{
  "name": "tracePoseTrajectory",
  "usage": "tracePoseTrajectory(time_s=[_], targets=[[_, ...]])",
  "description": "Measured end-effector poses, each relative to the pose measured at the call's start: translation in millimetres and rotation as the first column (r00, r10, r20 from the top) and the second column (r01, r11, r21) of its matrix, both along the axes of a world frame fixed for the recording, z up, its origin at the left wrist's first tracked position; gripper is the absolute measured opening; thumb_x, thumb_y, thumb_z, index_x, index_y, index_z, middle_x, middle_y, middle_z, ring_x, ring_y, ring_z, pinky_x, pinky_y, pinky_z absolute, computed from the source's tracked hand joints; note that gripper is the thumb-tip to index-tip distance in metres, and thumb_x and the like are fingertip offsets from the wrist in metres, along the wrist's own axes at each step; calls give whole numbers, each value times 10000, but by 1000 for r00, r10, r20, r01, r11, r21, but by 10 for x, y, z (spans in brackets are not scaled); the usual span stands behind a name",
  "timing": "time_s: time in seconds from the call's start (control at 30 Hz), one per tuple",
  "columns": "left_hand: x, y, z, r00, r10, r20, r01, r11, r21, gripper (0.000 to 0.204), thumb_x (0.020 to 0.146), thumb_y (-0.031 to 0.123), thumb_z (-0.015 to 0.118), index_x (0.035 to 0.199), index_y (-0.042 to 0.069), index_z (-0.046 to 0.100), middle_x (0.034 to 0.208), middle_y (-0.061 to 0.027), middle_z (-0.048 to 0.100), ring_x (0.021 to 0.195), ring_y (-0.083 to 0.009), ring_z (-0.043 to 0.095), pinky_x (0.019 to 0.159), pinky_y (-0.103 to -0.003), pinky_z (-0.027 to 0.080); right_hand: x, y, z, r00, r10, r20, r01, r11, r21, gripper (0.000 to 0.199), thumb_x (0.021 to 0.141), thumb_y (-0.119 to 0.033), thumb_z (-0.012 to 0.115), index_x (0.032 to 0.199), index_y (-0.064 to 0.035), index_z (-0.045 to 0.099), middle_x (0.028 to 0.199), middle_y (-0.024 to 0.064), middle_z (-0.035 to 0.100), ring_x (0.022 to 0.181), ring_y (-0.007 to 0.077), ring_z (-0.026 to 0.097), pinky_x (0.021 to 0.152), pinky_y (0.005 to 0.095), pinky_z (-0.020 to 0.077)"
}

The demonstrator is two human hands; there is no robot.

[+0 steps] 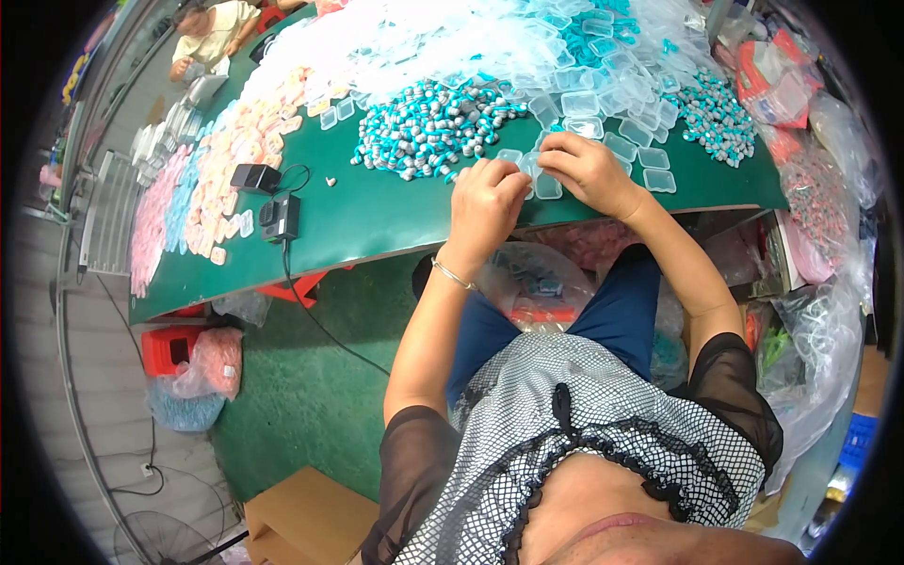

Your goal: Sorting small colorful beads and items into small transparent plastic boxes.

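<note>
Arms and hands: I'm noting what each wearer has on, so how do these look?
The left hand and right hand are ungloved. A thin silver-coloured bangle circles the left wrist; none shows on the right. Both sleeves are sheer black and end near the elbows.

1 head view: fisheye, worn on the head, facing steeply down and forward. Torso (518,386) nearest, lower centre; left hand (485,202) and right hand (593,175) farther, upper centre; green table (348,212) across upper frame. Straight edges bow toward margins.
</note>
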State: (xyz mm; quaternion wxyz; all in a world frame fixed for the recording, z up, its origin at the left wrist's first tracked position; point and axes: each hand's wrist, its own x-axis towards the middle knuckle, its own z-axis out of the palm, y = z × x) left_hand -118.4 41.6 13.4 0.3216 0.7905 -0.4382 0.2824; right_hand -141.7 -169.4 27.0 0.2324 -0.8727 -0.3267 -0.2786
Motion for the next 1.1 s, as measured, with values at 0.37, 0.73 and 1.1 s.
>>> tracePoseTrajectory(time_s=[0.37, 0.73, 1.1], targets=[[-285, 515, -9, 998, 66, -18, -66, 998, 18, 148, 746, 120, 724, 862, 106, 633, 867, -26, 607, 833, -236, 574, 766, -384, 425, 114, 414, -154, 941, 281, -188, -259, 957, 134, 234, 755, -18, 694, 973, -48, 615, 1003, 104, 628, 947, 300, 625, 797, 385, 507], [-205, 913, -178, 893, 431, -130, -398, 891, 218, 166, 758, 173, 736, 889, 95, 670, 835, -39, 633, 818, -245, 583, 743, -391, 418, -133, 629, -384, 997, -62, -53, 55, 992, -114, 172, 761, -118, 689, 920, -144, 629, 883, -7, 624, 976, 205, 572, 984, 493, 317], [-61, 1474, -151, 894, 197, -403, -145, 977, 158, 279, 737, 161, 749, 998, 89, 682, 1120, -77, 621, 1074, -283, 561, 892, -402, 427, -241, 805, -381, 993, -116, -20, 116, 993, -2, 156, 767, -120, 672, 912, -98, 622, 911, 43, 612, 971, 236, 577, 946, 457, 347]])
